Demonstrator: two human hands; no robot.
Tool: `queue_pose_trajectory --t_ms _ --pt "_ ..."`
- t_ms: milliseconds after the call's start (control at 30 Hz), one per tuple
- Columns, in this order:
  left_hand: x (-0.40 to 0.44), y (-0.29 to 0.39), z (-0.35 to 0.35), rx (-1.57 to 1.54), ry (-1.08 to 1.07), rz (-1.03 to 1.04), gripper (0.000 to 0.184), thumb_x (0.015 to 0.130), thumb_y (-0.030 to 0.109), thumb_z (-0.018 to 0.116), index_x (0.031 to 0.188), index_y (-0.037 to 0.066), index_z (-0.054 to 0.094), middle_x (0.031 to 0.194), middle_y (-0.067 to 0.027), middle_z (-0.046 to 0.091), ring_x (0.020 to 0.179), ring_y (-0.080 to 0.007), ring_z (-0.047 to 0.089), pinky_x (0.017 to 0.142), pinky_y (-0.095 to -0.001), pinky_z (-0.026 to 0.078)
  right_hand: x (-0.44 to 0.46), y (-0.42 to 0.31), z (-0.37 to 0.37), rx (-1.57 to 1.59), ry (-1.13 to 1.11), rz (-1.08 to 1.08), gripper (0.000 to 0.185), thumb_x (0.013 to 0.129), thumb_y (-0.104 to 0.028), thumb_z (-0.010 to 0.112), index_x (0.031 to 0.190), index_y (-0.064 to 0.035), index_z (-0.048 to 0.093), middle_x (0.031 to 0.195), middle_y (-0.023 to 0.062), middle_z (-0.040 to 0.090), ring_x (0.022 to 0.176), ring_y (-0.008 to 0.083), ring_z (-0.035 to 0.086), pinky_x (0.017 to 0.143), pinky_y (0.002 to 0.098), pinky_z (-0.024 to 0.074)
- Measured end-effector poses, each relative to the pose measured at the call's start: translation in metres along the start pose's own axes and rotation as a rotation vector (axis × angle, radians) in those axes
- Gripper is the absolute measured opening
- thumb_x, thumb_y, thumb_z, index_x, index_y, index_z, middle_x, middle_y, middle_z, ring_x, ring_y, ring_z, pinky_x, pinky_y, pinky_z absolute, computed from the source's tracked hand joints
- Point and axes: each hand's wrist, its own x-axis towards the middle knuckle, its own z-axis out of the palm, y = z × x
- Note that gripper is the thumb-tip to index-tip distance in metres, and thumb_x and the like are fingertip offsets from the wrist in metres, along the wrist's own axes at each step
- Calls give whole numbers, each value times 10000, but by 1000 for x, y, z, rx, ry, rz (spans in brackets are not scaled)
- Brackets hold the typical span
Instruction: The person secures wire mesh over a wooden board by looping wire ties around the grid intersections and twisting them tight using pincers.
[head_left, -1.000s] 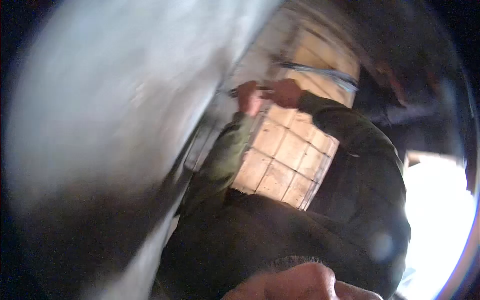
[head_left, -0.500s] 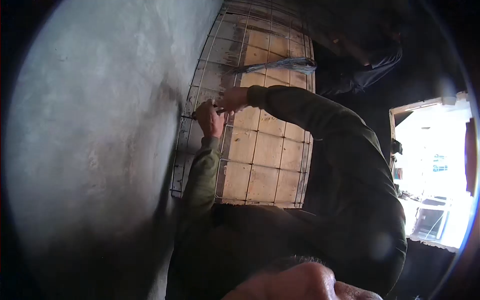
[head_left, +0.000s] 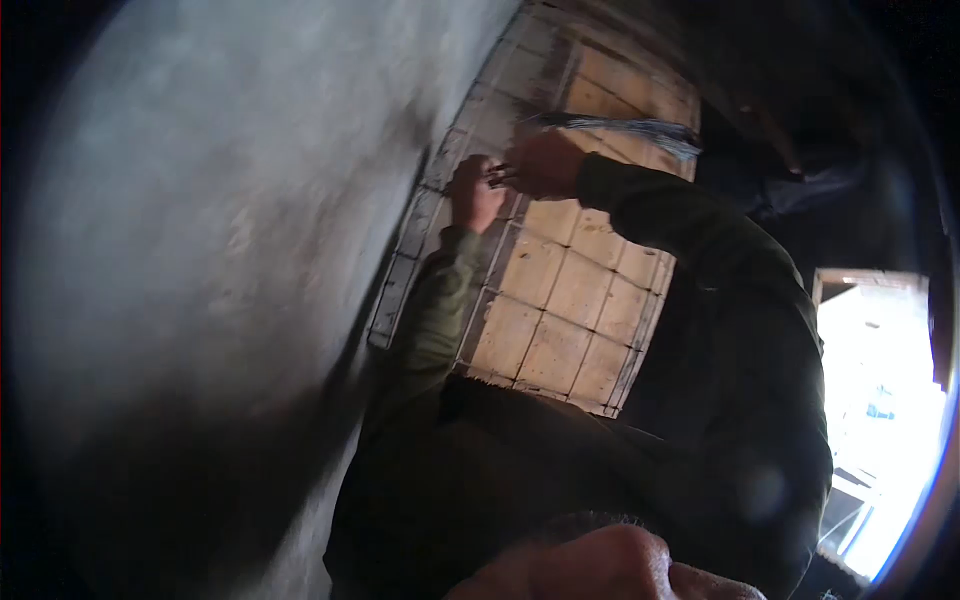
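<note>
My left hand, in a green sleeve, is closed over a short dark metal tool beside the left part of the steel rod grid. The tool shows as small dark bars between the hands; blur hides its exact kind. Right up against it, my right hand has its fingers pressed together at the tool's end, and what they pinch is hidden. Just above that hand, a bundle of thin wire lies across the grid.
Wooden boards lie behind the grid. A grey plastered wall rises close on the left. Dark cloth shows at the upper right, and a bright opening is at the right.
The whole view has tilted, so the grid and hands appear further right and higher. My hands remain together at the grid, with the right hand now closer against the left.
</note>
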Motion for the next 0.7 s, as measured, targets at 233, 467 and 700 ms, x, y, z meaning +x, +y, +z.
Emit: queue_pose_trajectory --t_ms 233,467,700 --pt "-8 11 20 269 196 41 309 631 127 721 866 65 531 835 -133 558 795 -325 547 701 -436 414 4 27 29 360 -229 -48 335 882 -345 465 829 -63 638 695 171 607 651 340 614 562 450 480" --pt "9 3 -3 217 -48 -33 147 679 68 615 759 59 491 676 -137 530 660 -349 540 581 -445 402 -6 1 -6 -79 48 20 278 881 -317 501 985 -72 579 804 143 590 752 290 599 654 420 488" --pt "21 5 -17 58 -236 -190 177 651 71 647 777 60 522 664 -112 578 664 -357 580 573 -439 443 6 13 -17 -25 12 -138 321 822 -292 590 991 -31 512 978 166 554 922 320 563 712 431 461"
